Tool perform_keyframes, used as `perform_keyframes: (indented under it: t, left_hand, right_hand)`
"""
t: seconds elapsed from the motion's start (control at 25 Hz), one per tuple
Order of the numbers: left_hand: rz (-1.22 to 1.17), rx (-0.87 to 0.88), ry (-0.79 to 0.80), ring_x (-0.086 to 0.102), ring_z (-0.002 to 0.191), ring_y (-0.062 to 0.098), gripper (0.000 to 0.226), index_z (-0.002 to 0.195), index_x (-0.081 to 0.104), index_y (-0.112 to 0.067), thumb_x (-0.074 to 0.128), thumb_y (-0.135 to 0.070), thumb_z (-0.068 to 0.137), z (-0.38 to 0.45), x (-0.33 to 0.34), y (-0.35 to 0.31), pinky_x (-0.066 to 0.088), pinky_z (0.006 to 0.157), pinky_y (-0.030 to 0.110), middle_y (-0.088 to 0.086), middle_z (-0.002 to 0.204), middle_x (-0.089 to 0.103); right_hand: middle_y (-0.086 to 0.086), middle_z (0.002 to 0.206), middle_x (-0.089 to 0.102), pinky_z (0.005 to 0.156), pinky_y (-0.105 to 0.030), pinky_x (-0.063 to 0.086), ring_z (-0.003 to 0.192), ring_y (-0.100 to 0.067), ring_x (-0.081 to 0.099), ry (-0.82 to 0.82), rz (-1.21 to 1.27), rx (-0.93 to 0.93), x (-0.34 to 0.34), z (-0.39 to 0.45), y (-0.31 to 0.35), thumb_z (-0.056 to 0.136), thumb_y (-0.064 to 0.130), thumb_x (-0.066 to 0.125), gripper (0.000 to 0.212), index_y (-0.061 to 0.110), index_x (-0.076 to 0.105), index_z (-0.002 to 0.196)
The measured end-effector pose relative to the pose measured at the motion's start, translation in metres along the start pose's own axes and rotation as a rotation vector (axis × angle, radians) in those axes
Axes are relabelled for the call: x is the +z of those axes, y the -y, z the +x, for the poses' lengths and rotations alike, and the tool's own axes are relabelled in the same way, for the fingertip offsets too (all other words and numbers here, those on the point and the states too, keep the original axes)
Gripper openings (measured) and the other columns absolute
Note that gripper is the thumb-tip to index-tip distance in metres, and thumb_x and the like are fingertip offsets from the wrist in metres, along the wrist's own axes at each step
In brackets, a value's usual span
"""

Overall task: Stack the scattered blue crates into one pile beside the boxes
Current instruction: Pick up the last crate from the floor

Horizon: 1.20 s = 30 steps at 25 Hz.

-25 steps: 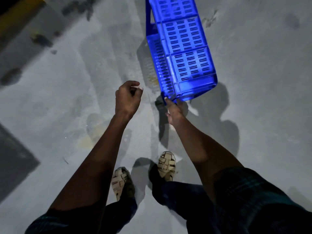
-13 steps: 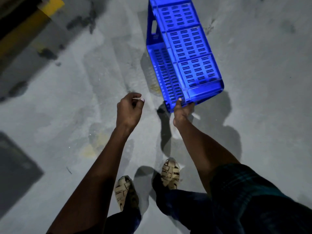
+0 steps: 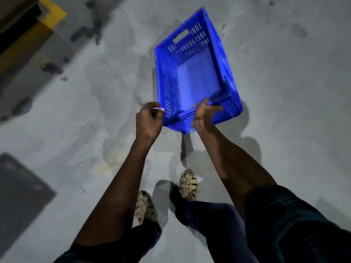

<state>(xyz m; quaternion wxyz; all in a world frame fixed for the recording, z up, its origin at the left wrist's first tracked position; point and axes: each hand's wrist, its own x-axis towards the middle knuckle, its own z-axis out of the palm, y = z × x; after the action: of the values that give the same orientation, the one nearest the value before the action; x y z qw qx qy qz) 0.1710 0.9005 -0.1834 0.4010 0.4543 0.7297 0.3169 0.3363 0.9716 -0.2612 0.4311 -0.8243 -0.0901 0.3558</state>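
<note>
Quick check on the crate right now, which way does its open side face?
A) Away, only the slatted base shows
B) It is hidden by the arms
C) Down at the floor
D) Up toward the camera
D: the crate shows its bare inside and all four walls, with the right hand gripping the near rim and the left hand at the near left corner.

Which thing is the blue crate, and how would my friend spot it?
Look at the grey concrete floor, ahead of the person's feet. The blue crate hangs tilted there, open side up, right hand gripping its near rim. It is the only bright blue, slotted thing.
</note>
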Motion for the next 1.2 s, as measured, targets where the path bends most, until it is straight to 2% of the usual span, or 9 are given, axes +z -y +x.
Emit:
perform_keyframes:
  t: [0.12, 0.24, 0.44, 0.56, 0.68, 0.84, 0.96, 1.04, 1.2]
  left_hand:
    - [0.032, -0.01, 0.006, 0.07, 0.093, 0.023, 0.025, 0.114, 0.068, -0.01, 0.064, -0.022, 0.092, -0.014, -0.006, -0.003, 0.054, 0.086, 0.035, 0.009, 0.098, 0.075]
    - [0.083, 0.014, 0.011, 0.068, 0.095, 0.025, 0.027, 0.116, 0.066, -0.009, 0.062, -0.02, 0.091, -0.035, -0.025, -0.012, 0.052, 0.085, 0.031, 0.009, 0.101, 0.074]
    - [0.302, 0.036, 0.202, 0.064, 0.108, 0.029, 0.053, 0.126, 0.062, -0.017, 0.065, -0.047, 0.082, -0.069, -0.053, -0.04, 0.05, 0.091, 0.037, 0.007, 0.117, 0.07]
    - [0.738, 0.154, 0.507, 0.051, 0.127, 0.031, 0.072, 0.136, 0.054, -0.024, 0.071, -0.061, 0.076, -0.099, -0.061, -0.057, 0.039, 0.099, 0.045, 0.007, 0.134, 0.06]
    - [0.87, 0.127, 0.635, 0.052, 0.127, 0.03, 0.069, 0.134, 0.053, -0.023, 0.075, -0.053, 0.076, -0.13, -0.07, -0.059, 0.035, 0.101, 0.044, 0.005, 0.132, 0.06]
    - [0.804, 0.047, 0.52, 0.063, 0.107, 0.031, 0.033, 0.103, 0.063, -0.017, 0.07, -0.042, 0.082, -0.164, -0.095, -0.065, 0.039, 0.089, 0.036, 0.008, 0.107, 0.07]
    - [0.57, 0.007, 0.421, 0.065, 0.09, 0.037, 0.033, 0.09, 0.064, -0.011, 0.074, -0.039, 0.078, -0.178, -0.114, -0.085, 0.044, 0.073, 0.037, 0.016, 0.09, 0.07]
    - [0.441, 0.003, 0.335, 0.066, 0.082, 0.039, 0.032, 0.089, 0.064, -0.009, 0.07, -0.038, 0.077, -0.191, -0.126, -0.101, 0.047, 0.07, 0.038, 0.018, 0.081, 0.069]
    - [0.359, -0.019, 0.209, 0.064, 0.08, 0.043, 0.03, 0.08, 0.055, -0.009, 0.067, -0.036, 0.079, -0.219, -0.154, -0.127, 0.048, 0.067, 0.043, 0.021, 0.076, 0.066]
  right_hand:
    - [-0.004, 0.097, 0.046, 0.073, -0.031, 0.048, 0.088, -0.023, 0.055, 0.134, -0.046, 0.106, -0.021, -0.011, 0.009, 0.102, 0.033, 0.038, 0.012, 0.029, 0.032, 0.111]
    - [-0.005, 0.114, 0.044, 0.088, -0.037, 0.058, 0.084, -0.015, 0.057, 0.228, 0.198, 0.365, -0.06, -0.035, 0.018, 0.103, 0.029, 0.04, 0.043, 0.014, 0.037, 0.143]
    - [-0.015, 0.148, 0.037, 0.075, -0.073, 0.05, 0.116, -0.038, 0.057, 0.163, 0.167, 0.426, -0.108, -0.055, 0.019, 0.091, 0.022, 0.059, 0.061, 0.009, 0.033, 0.144]
    - [-0.01, 0.136, 0.053, 0.057, -0.04, 0.06, 0.108, -0.031, 0.063, 0.285, 0.085, 0.374, -0.14, -0.086, 0.039, 0.096, 0.024, 0.051, 0.049, 0.014, 0.041, 0.143]
    - [-0.008, 0.121, 0.059, 0.06, -0.035, 0.06, 0.102, -0.029, 0.066, 0.472, 0.059, 0.364, -0.167, -0.127, 0.062, 0.1, 0.021, 0.048, 0.037, 0.013, 0.045, 0.136]
    - [-0.011, 0.117, 0.061, 0.066, -0.039, 0.06, 0.093, -0.026, 0.066, 0.522, -0.005, 0.376, -0.172, -0.157, 0.088, 0.095, 0.018, 0.052, 0.032, 0.011, 0.051, 0.125]
    - [-0.003, 0.077, 0.058, 0.076, -0.038, 0.056, 0.062, -0.014, 0.06, 0.481, 0.055, 0.35, -0.172, -0.187, 0.11, 0.097, 0.02, 0.058, 0.005, 0.019, 0.053, 0.095]
    - [-0.001, 0.056, 0.047, 0.07, -0.038, 0.05, 0.049, -0.013, 0.048, 0.468, 0.122, 0.346, -0.173, -0.212, 0.128, 0.096, 0.018, 0.059, 0.021, 0.019, 0.049, 0.078]
    - [-0.007, 0.066, 0.049, 0.055, -0.03, 0.048, 0.057, -0.018, 0.049, 0.651, -0.007, 0.429, -0.178, -0.272, 0.177, 0.099, 0.032, 0.054, 0.026, 0.015, 0.05, 0.079]
